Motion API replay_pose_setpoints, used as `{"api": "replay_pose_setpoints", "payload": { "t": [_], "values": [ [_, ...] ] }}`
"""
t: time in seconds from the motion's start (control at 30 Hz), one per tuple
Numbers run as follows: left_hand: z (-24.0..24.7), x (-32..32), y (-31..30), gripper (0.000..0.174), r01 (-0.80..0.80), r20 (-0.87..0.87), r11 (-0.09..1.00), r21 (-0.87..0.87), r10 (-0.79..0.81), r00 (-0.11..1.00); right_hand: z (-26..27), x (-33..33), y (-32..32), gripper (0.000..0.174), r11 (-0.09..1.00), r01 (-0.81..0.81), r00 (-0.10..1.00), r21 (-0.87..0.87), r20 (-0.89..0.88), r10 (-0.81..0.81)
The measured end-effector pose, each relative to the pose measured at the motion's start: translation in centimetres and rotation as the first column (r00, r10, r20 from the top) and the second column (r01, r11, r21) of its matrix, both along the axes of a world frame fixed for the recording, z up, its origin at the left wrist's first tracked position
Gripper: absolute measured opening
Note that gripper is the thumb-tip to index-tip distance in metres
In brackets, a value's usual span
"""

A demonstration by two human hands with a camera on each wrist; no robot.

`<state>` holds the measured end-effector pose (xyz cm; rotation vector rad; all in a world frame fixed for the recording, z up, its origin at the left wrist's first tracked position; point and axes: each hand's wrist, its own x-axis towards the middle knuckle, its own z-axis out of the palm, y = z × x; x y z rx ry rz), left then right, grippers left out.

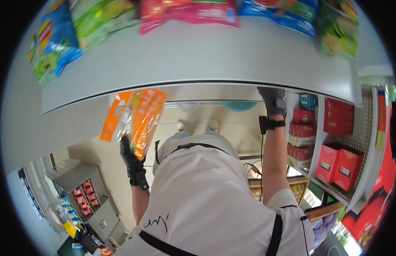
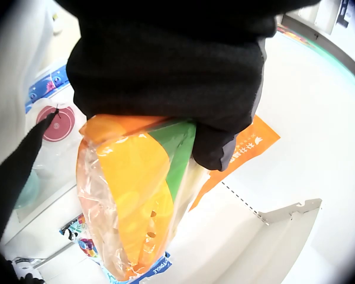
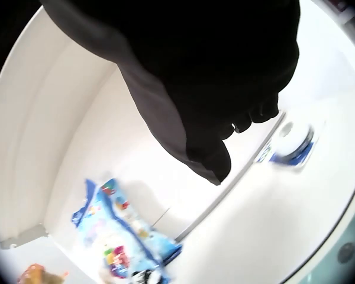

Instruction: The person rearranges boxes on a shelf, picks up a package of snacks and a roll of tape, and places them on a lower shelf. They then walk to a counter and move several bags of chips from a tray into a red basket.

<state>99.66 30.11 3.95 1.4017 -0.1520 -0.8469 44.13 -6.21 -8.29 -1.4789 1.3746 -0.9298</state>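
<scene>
My left hand (image 1: 130,157), in a black glove, grips a clear plastic packet with orange panels (image 1: 147,115) by its end, below the shelf edge. In the left wrist view the packet (image 2: 136,189) shows orange, yellow and green printing, and the thumb lies over its side. My right hand (image 1: 273,101), gloved in dark grey and black, reaches in under the shelf edge and holds nothing. In the right wrist view its thumb points down, above a light-blue bag (image 3: 127,228) with colourful printing that lies on a white surface.
A grey-white shelf (image 1: 198,55) spans the front, with several snack bags (image 1: 189,13) along its back. At the right, a shelf unit holds red boxes (image 1: 338,166). A round white item (image 3: 291,141) lies beyond my right hand. A rack of small packets (image 1: 86,196) stands behind at left.
</scene>
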Motion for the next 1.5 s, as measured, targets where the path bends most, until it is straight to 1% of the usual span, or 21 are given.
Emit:
{"api": "replay_pose_setpoints", "payload": {
  "t": [0.07,0.1,0.13,0.2,0.27,0.33,0.4,0.43,0.5,0.53,0.77,0.93,1.03,1.07,1.1,1.13,1.2,1.27,1.4,1.47,1.5],
  "values": [
    [0.6,-0.3,-0.3,0.05,0.024,-0.049,0.998,-0.054,-0.026,0.998,7.1,6.5,1.4,0.037,0.977,0.006,0.944,0.215,-0.323,0.065],
    [0.8,-0.1,-0.3,0.05,0.04,-0.077,0.996,-0.08,-0.046,0.996,9.7,10.0,2.6,0.039,0.948,-0.221,0.819,-0.228,-0.571,0.054],
    [1.0,0.2,-0.1,0.05,0.025,-0.079,0.996,-0.081,-0.032,0.996,12.0,13.7,3.9,0.042,0.677,-0.503,0.664,-0.537,-0.742,-0.095],
    [1.4,0.6,0.1,0.044,0.033,-0.088,0.995,-0.098,-0.041,0.995,16.2,21.2,6.0,0.044,0.793,-0.439,0.847,-0.423,-0.489,0.208],
    [0.9,1.6,0.8,0.042,0.03,-0.105,0.994,-0.103,-0.04,0.994,17.0,27.9,6.0,0.045,0.75,-0.621,0.742,-0.229,-0.478,0.469],
    [0.0,3.4,1.7,0.046,0.023,-0.053,0.996,-0.086,-0.027,0.998,16.4,34.8,5.6,0.046,0.714,-0.666,0.705,-0.216,-0.495,0.508],
    [-0.8,5.0,2.2,0.048,0.019,-0.034,0.997,-0.08,-0.022,0.999,18.9,40.5,3.5,0.05,0.701,-0.681,0.562,0.212,-0.464,0.685],
    [-1.2,5.5,2.5,0.048,-0.016,-0.032,0.998,-0.066,0.014,0.999,14.1,40.8,2.5,0.05,0.702,-0.679,0.558,0.216,-0.469,0.684],
    [-1.7,5.7,2.2,0.05,-0.077,-0.023,0.997,-0.033,0.076,0.997,4.8,46.3,0.9,0.046,0.856,-0.516,0.817,-0.042,-0.323,0.477],
    [-2.0,5.5,1.8,0.05,-0.072,-0.029,0.997,-0.029,0.071,0.997,-0.2,46.2,-0.6,0.045,0.906,-0.396,0.907,-0.153,-0.22,0.359],
    [-4.0,6.5,2.5,0.054,-0.162,-0.041,0.985,0.05,0.164,0.986,-3.5,47.2,-0.8,0.046,0.881,-0.387,0.922,-0.273,-0.13,0.365],
    [-5.3,8.8,3.6,0.056,-0.061,-0.095,0.998,0.029,0.063,0.993,-5.2,48.0,-1.2,0.047,0.872,-0.307,0.95,-0.382,-0.065,0.306],
    [-3.8,8.8,2.9,0.057,-0.067,-0.033,0.995,0.071,0.069,0.997,-6.0,48.4,-1.4,0.048,0.86,-0.259,0.959,-0.441,-0.011,0.283],
    [-4.1,9.0,3.0,0.057,-0.05,-0.034,0.996,0.069,0.052,0.998,-2.4,47.4,-1.2,0.048,0.863,-0.245,0.964,-0.442,-0.012,0.267],
    [-4.8,9.4,3.4,0.055,-0.055,-0.021,0.997,0.059,0.056,0.998,1.8,46.8,0.3,0.045,0.854,-0.371,0.926,-0.364,-0.207,0.314],
    [-5.5,9.8,3.8,0.054,-0.06,-0.007,0.997,0.051,0.06,0.998,6.1,43.6,2.8,0.043,0.84,-0.478,0.847,-0.257,-0.386,0.364],
    [-6.3,10.3,4.2,0.052,-0.053,0.01,0.998,0.043,0.053,0.999,15.0,40.8,4.7,0.041,0.789,-0.614,0.583,0.016,-0.666,0.466],
    [-6.8,10.8,4.3,0.053,-0.036,-0.021,0.999,0.039,0.037,0.999,18.5,36.4,7.2,0.043,0.831,-0.555,0.715,-0.041,-0.534,0.451],
    [-5.4,8.8,3.1,0.046,-0.01,-0.019,0.999,0.046,0.011,1.0,17.8,26.6,9.5,0.044,0.8,-0.587,0.783,-0.123,-0.336,0.523],
    [-4.9,8.0,2.7,0.043,0.004,-0.009,0.999,0.048,-0.004,1.0,19.0,22.2,10.4,0.044,0.892,-0.448,0.89,0.059,-0.063,0.451],
    [-5.2,8.5,2.8,0.043,0.018,-0.031,0.999,0.039,-0.017,0.999,19.3,20.9,10.6,0.044,0.898,-0.436,0.896,0.06,-0.064,0.439]
  ]
}}
